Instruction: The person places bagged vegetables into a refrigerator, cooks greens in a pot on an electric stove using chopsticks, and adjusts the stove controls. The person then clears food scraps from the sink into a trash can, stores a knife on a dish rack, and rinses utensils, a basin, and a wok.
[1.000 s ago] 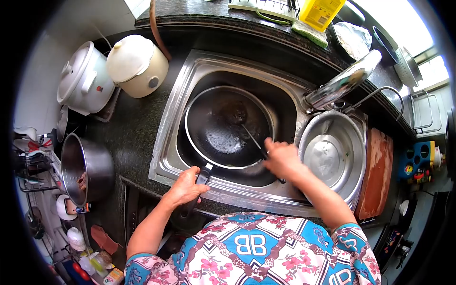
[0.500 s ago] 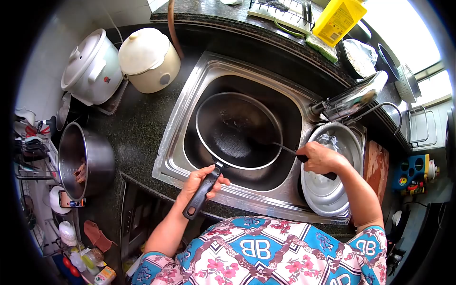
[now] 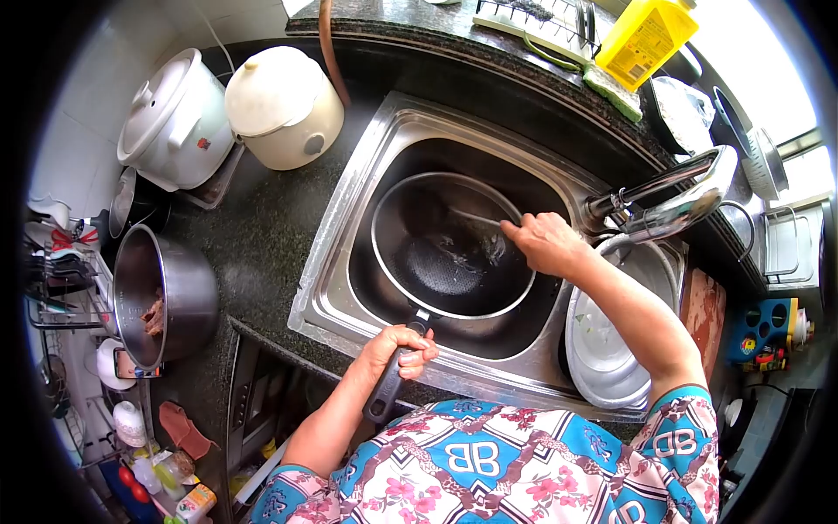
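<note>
A deep black frying pan [image 3: 436,275] rests in the steel sink [image 3: 336,301], with some water pooled inside. My left hand [image 3: 397,351] is wrapped around its black handle [image 3: 381,400], which points toward me. Over the pan's right rim, my right hand [image 3: 543,244] grips a long-handled cooking utensil [image 3: 476,217]. Its thin grey shaft reaches into the pan; the head is too dark to make out, and my fingers hide the handle. Beneath my right forearm sits a metal basin [image 3: 602,349].
The faucet [image 3: 668,205] rises behind the basin. On the left counter stand a steel pot [image 3: 188,301] with meat inside, a cream cooker [image 3: 284,113] and a white cooker [image 3: 179,127]. A yellow bottle [image 3: 644,44] and a sponge [image 3: 613,92] sit on the back ledge.
My right hand has moved left and up from above the basin to the pan, carrying the utensil. The fingers of my left hand have closed further around the pan handle.
</note>
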A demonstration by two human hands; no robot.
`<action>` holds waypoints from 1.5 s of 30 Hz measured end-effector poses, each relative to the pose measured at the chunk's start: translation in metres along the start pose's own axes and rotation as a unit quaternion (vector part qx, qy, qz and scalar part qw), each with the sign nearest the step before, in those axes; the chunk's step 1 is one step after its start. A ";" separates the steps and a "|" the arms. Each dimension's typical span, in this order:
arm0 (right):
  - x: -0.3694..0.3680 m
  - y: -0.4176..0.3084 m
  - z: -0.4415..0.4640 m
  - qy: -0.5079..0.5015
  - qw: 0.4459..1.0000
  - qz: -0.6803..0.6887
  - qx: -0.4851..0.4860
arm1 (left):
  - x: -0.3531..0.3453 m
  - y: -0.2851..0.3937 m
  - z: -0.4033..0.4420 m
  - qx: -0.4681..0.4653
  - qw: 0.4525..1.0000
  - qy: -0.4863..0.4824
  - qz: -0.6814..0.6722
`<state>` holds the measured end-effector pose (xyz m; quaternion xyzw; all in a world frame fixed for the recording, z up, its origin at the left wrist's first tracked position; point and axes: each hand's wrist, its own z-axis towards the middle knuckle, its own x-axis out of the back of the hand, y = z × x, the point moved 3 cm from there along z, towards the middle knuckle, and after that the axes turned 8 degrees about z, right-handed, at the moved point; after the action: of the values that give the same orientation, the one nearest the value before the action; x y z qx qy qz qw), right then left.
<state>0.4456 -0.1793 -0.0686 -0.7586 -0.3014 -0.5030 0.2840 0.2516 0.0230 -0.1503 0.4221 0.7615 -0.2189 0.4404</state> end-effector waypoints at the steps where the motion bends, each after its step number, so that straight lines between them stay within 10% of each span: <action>1: 0.001 -0.008 -0.006 0.022 0.999 -0.014 0.044 | 0.003 0.000 -0.001 0.013 1.000 -0.010 0.004; 8: 0.037 -0.039 -0.095 0.034 0.990 -0.031 0.136 | 0.002 -0.001 -0.002 -0.026 0.999 -0.023 -0.012; 32: 0.003 0.009 -0.140 0.072 0.982 0.045 -0.171 | -0.060 -0.019 -0.079 -0.177 0.964 0.069 0.187; 36: -0.013 -0.005 -0.152 -0.007 0.970 0.183 -0.161 | -0.064 -0.022 -0.088 -0.201 0.960 0.072 0.180; 45: 0.028 -0.074 -0.174 0.145 0.967 0.199 -0.060 | -0.052 -0.022 -0.092 -0.233 0.951 0.057 0.194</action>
<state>0.2967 -0.2534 0.0250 -0.7384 -0.0688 -0.5578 0.3727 0.2020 0.0524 -0.0590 0.4589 0.7187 0.0784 0.5165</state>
